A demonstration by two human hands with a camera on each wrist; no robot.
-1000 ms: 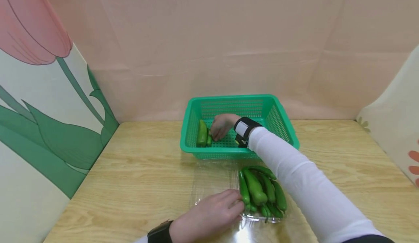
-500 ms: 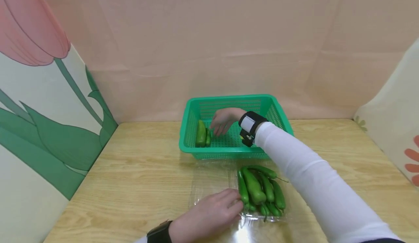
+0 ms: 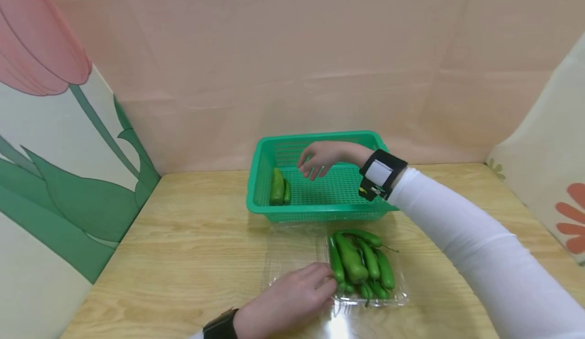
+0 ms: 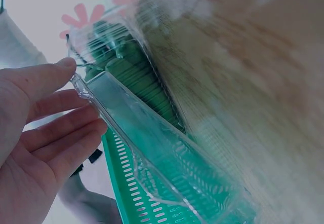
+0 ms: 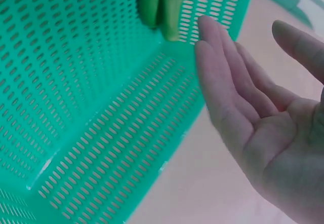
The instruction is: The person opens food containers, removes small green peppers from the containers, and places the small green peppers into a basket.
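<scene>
The right hand [image 3: 325,156] is lifting away from the two peppers [image 3: 277,188] in the basket [image 3: 320,208]; both are now lying apart from its fingers, to their left.

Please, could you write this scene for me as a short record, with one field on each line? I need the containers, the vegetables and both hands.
Surface: wooden table
Basket: green plastic basket, at the back of the table
Basket contents: two green peppers, at its left end
Container: clear plastic container, opened out, nearer the person than the basket
Container contents: pile of green peppers, in its right half
Left hand: touches the container's edge; firmness of hold unclear
Right hand: above the basket, holding nothing
</scene>
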